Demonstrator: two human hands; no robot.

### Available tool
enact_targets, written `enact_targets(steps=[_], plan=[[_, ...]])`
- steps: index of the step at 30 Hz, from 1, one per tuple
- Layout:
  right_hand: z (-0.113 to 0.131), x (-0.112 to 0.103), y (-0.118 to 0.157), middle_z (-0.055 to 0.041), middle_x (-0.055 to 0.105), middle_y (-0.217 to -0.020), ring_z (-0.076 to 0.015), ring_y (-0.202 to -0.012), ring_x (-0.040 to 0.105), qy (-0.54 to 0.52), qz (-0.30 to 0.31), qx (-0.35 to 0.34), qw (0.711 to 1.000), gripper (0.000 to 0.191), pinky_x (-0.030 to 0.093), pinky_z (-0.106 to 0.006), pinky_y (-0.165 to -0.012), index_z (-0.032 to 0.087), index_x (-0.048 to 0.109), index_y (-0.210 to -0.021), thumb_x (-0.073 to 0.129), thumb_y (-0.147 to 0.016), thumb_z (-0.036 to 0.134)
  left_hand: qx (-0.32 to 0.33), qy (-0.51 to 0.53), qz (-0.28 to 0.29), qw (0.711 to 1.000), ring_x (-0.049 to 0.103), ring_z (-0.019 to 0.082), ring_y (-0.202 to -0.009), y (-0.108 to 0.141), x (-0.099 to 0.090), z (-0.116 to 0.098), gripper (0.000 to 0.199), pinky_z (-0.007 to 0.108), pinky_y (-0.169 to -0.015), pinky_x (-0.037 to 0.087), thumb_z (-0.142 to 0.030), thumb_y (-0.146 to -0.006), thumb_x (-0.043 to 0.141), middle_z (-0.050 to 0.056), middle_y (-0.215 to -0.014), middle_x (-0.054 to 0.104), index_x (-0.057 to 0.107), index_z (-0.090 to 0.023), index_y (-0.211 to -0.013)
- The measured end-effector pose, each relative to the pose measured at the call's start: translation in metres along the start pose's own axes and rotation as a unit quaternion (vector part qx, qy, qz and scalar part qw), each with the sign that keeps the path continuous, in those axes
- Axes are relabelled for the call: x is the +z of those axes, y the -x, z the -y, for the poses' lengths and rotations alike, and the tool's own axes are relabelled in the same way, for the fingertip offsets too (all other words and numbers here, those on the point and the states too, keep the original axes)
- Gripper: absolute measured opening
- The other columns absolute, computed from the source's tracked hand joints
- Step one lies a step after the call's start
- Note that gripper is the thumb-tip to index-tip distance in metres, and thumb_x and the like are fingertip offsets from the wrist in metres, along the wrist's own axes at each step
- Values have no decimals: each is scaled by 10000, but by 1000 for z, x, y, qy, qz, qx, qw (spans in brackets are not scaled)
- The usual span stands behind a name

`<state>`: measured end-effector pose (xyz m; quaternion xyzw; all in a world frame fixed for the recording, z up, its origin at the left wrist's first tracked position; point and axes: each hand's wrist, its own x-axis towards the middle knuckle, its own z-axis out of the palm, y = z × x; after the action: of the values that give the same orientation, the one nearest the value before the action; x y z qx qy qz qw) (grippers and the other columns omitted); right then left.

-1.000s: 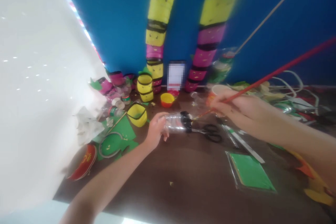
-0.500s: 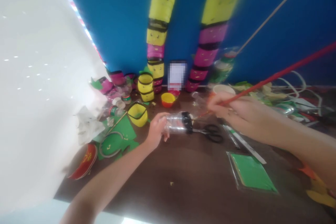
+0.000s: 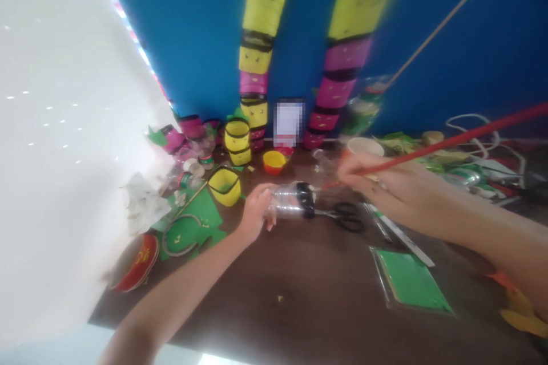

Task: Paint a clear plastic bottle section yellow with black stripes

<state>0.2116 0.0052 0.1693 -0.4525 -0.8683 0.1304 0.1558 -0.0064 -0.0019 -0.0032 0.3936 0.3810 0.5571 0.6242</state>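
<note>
Brush tip (image 3: pixel 329 185) blurred — bottle (image 3: pixel 291 201) half hidden by left hand (image 3: pixel 256 212).

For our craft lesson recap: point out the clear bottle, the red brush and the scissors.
Bottle (image 3: pixel 287 201), head view, on its clear body beside the left hand.
Brush (image 3: pixel 449 141), head view, mid-handle.
Scissors (image 3: pixel 347 217), head view, on the black handle loops.

I face a blue wall (image 3: pixel 192 28) at the back of a dark brown table (image 3: pixel 317 296). A white wall (image 3: pixel 55 154) stands on my left, brightly lit, with small glints.
</note>
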Motion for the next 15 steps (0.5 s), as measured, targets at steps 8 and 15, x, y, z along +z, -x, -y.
enact_targets(steps=[8,15], plan=[[3,1,1,-30,584,-697,-190,-623,530,-3,20,-11,1000,370,408,-364,-623,240,490,-843,262,-964,506,1,1,2,1000,463,86,-292,-1,-2,2,503,166,-242,297,-610,-775,574,-78,-497,529,557,-174,-1027],[0,5,3,-14,520,-614,-155,-495,474,2,7,-68,998,497,355,-324,-488,243,502,-735,241,-933,616,-8,-10,3,1000,447,79,-278,0,0,-1,503,168,-236,277,-615,-775,566,-71,-509,539,567,-171,-1012]])
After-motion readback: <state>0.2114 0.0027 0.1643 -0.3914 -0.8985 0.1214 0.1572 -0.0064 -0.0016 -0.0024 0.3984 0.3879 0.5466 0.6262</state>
